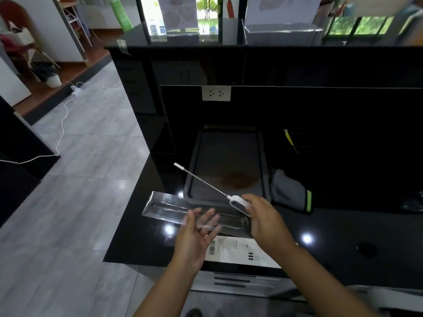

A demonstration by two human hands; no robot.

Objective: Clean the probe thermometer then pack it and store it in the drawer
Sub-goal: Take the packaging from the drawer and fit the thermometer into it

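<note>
The right hand (263, 216) grips the probe thermometer (237, 202) by its white handle, capped probe angled up-left above the dark tray (263, 161). The left hand (196, 234), palm open, seemingly supports a clear plastic package (164, 205) over the black tabletop (343, 236); its fingers blur behind the plastic.

Single head view, looking forward and down, near the counter (343, 236)

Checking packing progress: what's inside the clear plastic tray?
The clear tray shows empty molded slots; its right end is covered by both hands. The thermometer is in the right hand.
</note>
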